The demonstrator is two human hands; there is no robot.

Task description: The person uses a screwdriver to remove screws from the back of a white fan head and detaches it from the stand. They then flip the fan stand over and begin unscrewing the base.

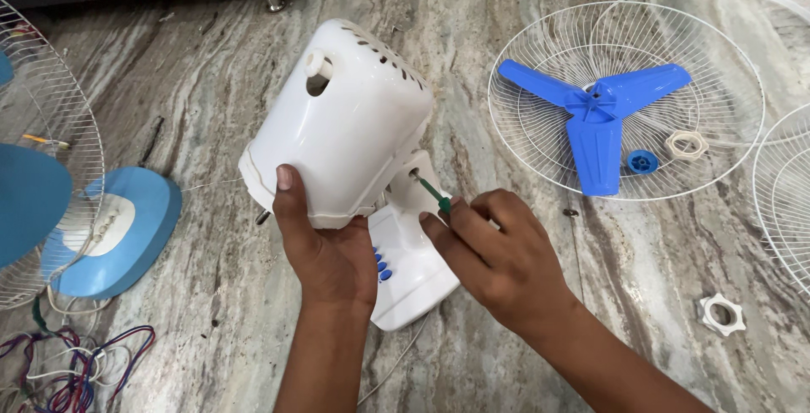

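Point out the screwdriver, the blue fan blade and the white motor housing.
screwdriver (432, 194), head view, on its green shaft.
blue fan blade (597, 109), head view, on its hub.
white motor housing (346, 126), head view, on its rear shell.

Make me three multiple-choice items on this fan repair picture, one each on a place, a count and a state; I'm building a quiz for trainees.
1. Where does the blue fan blade lie?
A. On a white wire guard on the floor
B. Under the white motor housing
C. On the blue base at the left

2. How many arms does the blue fan blade have?
A. Two
B. Three
C. Five

3. What is the right hand doing?
A. Resting flat on the floor
B. Holding a green-handled screwdriver to the fan's neck
C. Lifting the wire guard

Answers:
1 A: the blade sits inside the round wire guard at upper right.
2 B: three arms spread from its hub.
3 B: its grip is closed on the screwdriver, whose tip meets the joint below the motor housing, which the left hand steadies.
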